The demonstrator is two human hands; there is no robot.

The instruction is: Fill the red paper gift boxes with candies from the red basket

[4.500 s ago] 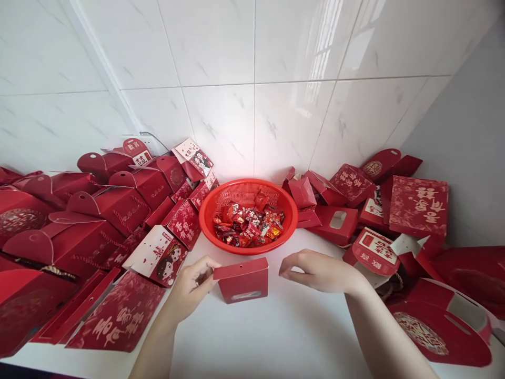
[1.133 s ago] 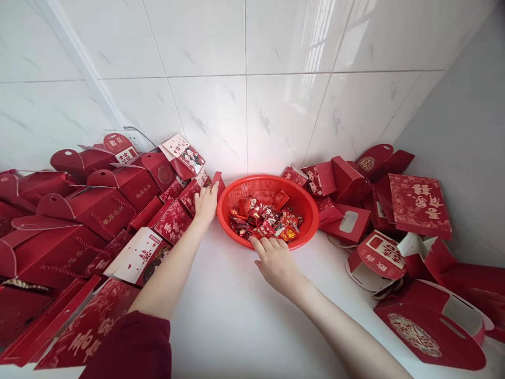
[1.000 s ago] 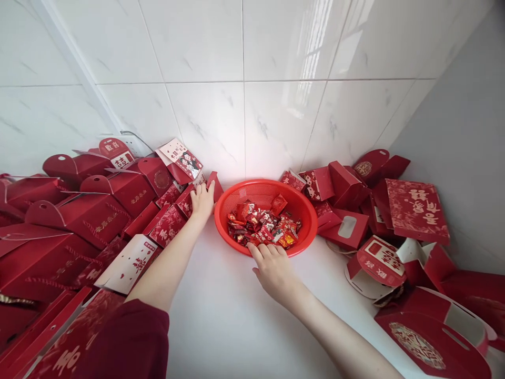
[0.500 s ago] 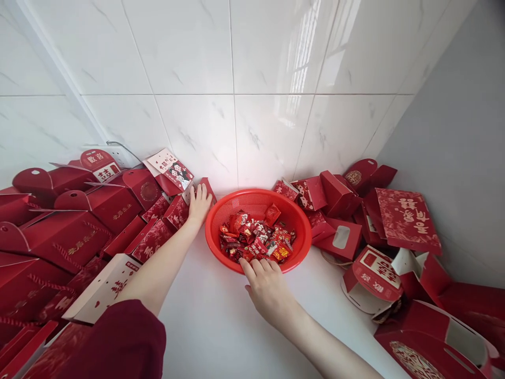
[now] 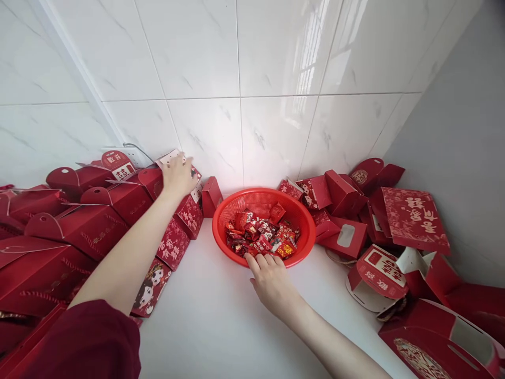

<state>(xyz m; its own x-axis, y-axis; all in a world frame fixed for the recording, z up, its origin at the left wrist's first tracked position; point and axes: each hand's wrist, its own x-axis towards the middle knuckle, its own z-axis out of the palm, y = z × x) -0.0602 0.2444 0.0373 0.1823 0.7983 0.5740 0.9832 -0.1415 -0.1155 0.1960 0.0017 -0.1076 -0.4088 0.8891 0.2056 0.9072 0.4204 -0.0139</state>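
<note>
A round red plastic basket [image 5: 264, 193] holds a heap of red-wrapped candies [image 5: 263, 234]. My right hand [image 5: 273, 281] has its fingers curled over the near rim, with the thumb outside. At the back left, my left hand [image 5: 178, 178] is raised over a white-and-red printed box [image 5: 196, 172], partly covering it. Its fingers are apart and slightly blurred; whether they touch the box is hard to see. A small red box [image 5: 212, 197] stands upright between that hand and the basket, against the wall.
Several red gift boxes with rope handles [image 5: 74, 231] crowd the left side. Smaller patterned boxes [image 5: 172, 243] line their inner edge. More red boxes [image 5: 414, 218] lie piled on the right. A white tiled wall [image 5: 205, 121] rises behind the white tabletop [image 5: 221, 326].
My left hand has lifted off the small red box beside the basket and moved left to the white-and-red box. My right hand stays on the rim. The view has shifted slightly left.
</note>
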